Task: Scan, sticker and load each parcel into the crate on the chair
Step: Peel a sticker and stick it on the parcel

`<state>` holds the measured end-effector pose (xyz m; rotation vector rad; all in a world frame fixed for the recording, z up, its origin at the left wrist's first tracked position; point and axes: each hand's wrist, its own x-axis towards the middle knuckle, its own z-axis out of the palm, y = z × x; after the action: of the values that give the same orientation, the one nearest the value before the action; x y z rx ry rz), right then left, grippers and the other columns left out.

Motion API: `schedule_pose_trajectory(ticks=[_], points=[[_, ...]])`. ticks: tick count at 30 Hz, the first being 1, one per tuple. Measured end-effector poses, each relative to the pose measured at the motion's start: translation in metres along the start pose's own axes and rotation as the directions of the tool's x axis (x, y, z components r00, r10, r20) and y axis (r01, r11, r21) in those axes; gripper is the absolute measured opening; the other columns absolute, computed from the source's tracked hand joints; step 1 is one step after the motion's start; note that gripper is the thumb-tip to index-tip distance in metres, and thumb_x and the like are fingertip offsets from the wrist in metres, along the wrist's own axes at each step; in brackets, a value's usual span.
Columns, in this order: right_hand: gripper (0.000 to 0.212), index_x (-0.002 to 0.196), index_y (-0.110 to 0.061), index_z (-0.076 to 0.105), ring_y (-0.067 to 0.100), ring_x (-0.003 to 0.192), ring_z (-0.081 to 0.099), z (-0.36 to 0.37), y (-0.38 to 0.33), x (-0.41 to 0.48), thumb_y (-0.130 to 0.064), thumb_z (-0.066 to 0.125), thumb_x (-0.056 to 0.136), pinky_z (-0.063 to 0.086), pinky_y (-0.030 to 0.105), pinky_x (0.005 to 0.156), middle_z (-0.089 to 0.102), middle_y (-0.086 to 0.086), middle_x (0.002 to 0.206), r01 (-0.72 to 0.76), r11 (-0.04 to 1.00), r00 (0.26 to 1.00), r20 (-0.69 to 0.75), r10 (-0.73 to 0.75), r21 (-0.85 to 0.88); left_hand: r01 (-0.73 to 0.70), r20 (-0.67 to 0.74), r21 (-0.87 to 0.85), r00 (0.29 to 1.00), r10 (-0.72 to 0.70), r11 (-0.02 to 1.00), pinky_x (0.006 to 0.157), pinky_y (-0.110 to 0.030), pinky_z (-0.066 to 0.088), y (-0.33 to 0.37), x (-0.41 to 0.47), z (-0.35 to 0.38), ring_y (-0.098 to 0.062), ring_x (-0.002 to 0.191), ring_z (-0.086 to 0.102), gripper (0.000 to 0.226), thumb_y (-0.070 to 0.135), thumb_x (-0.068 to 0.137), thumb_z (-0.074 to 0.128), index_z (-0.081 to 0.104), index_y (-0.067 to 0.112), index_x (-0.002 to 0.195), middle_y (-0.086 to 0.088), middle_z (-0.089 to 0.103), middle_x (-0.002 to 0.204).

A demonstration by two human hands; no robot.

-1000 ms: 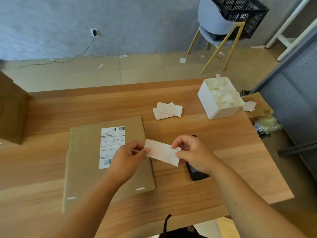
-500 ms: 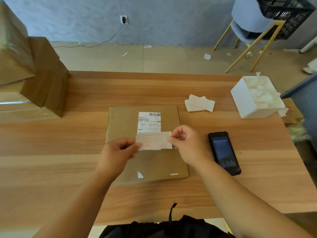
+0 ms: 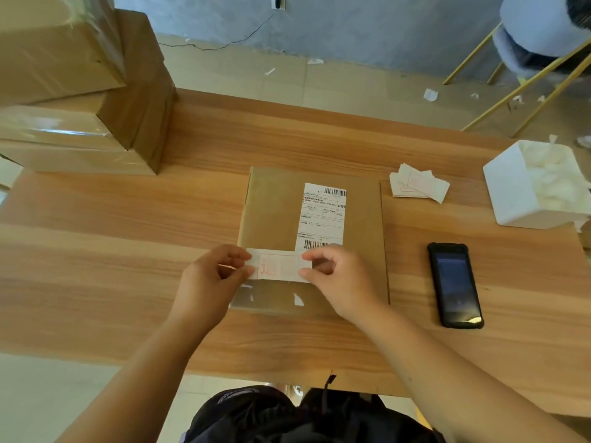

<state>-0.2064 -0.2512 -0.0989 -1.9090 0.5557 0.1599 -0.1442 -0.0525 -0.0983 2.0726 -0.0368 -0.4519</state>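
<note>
Parcel, a flat brown cardboard mailer [image 3: 313,238], lies mid-table with its white shipping label [image 3: 322,214] up. The white red-printed sticker [image 3: 277,266], held in the air beside it a second ago, now sits low over its near half, each end pinched by the left hand [image 3: 213,276] and right hand [image 3: 335,276]; pressing down looks imminent. Around it the wooden table [image 3: 128,235] carries stacked cartons [image 3: 80,91], spare stickers [image 3: 419,185], a black handheld scanner [image 3: 455,284] and a white bin [image 3: 524,193]; the chair [image 3: 540,33] stands beyond.

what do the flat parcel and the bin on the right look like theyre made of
Flat parcel: apparently matte brown cardboard or kraft paper, with glossy clear tape near its front edge. White bin: likely smooth, opaque plastic, given its even, thin walls.
</note>
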Motion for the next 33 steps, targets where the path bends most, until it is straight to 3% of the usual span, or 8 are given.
schedule_pose_trajectory(ticks=[4,12,17,21,23,27,30,33], points=[[0.017,0.096,-0.019,0.069,-0.014,0.069,0.055,0.009,0.003,-0.004,-0.010,0.072,0.082,0.040,0.002,0.063,0.058,-0.012,0.091,0.054,0.994,0.999,-0.002,-0.054,-0.093,-0.040,-0.021,0.112,0.999,0.042,0.993,0.056,-0.007,0.041,-0.006,-0.002,0.002,-0.003,0.072,0.061,0.019,0.014,0.082,0.069,0.068,0.028,0.095,0.009,0.065,0.085],[0.020,0.102,-0.019,0.067,-0.002,0.074,0.055,0.013,-0.002,-0.004,-0.013,0.070,0.084,0.040,0.002,0.065,0.053,-0.011,0.097,0.060,0.973,0.998,0.010,-0.059,-0.221,-0.155,-0.005,0.286,0.987,0.164,0.946,0.061,-0.003,0.037,-0.012,0.001,0.004,0.002,0.072,0.055,0.022,0.012,0.082,0.068,0.071,0.017,0.103,0.005,0.063,0.089],[0.023,0.108,-0.016,0.066,0.007,0.082,0.058,0.014,-0.007,-0.002,-0.012,0.068,0.085,0.046,0.016,0.077,0.055,-0.003,0.108,0.061,0.943,0.998,0.037,-0.052,-0.328,-0.185,0.009,0.318,0.981,0.192,0.930,0.061,0.000,0.037,-0.010,0.003,0.003,0.002,0.068,0.053,0.021,0.012,0.081,0.070,0.072,0.015,0.102,0.001,0.059,0.088],[0.025,0.111,-0.015,0.065,0.018,0.098,0.057,0.017,-0.011,0.001,-0.014,0.066,0.086,0.048,0.031,0.088,0.052,0.002,0.115,0.057,0.907,0.998,0.061,-0.035,-0.417,-0.213,0.021,0.340,0.975,0.219,0.916,0.062,-0.002,0.035,-0.010,0.003,0.003,-0.006,0.068,0.057,0.021,0.012,0.080,0.071,0.072,0.014,0.101,-0.001,0.057,0.089],[0.024,0.109,-0.018,0.064,0.018,0.092,0.054,0.017,-0.012,0.003,-0.017,0.067,0.085,0.048,0.029,0.080,0.046,0.001,0.113,0.047,0.879,0.998,0.053,-0.025,-0.474,-0.240,0.028,0.345,0.969,0.246,0.907,0.065,-0.006,0.038,-0.010,0.002,0.003,-0.007,0.068,0.056,0.022,0.011,0.080,0.071,0.072,0.014,0.102,0.000,0.054,0.086],[0.019,0.102,-0.025,0.063,0.009,0.079,0.047,0.012,-0.007,0.005,-0.020,0.068,0.084,0.038,0.019,0.061,0.041,-0.003,0.106,0.059,0.852,0.998,0.043,-0.043,-0.520,-0.254,0.028,0.384,0.964,0.264,0.888,0.065,-0.031,0.054,-0.012,0.000,0.002,-0.012,0.066,0.056,0.024,0.016,0.082,0.070,0.071,0.020,0.107,0.004,0.049,0.083],[0.021,0.106,-0.028,0.064,0.007,0.075,0.048,0.006,-0.001,0.003,-0.023,0.066,0.086,0.041,0.024,0.064,0.042,-0.006,0.104,0.104,0.846,0.994,0.039,-0.098,-0.524,-0.226,0.012,0.448,0.969,0.247,0.865,0.054,-0.031,0.050,-0.017,0.000,0.000,-0.008,0.060,0.049,0.024,0.030,0.084,0.067,0.070,0.031,0.108,0.006,0.045,0.081],[0.039,0.126,-0.030,0.059,0.006,0.076,0.043,0.011,0.002,-0.002,-0.030,0.064,0.088,0.041,0.024,0.068,0.036,-0.008,0.099,0.224,0.826,0.974,0.083,-0.212,-0.518,-0.241,0.023,0.423,0.967,0.255,0.874,0.056,-0.035,0.052,-0.023,0.000,-0.001,-0.010,0.061,0.050,0.027,0.031,0.085,0.066,0.068,0.033,0.111,0.005,0.046,0.083]])
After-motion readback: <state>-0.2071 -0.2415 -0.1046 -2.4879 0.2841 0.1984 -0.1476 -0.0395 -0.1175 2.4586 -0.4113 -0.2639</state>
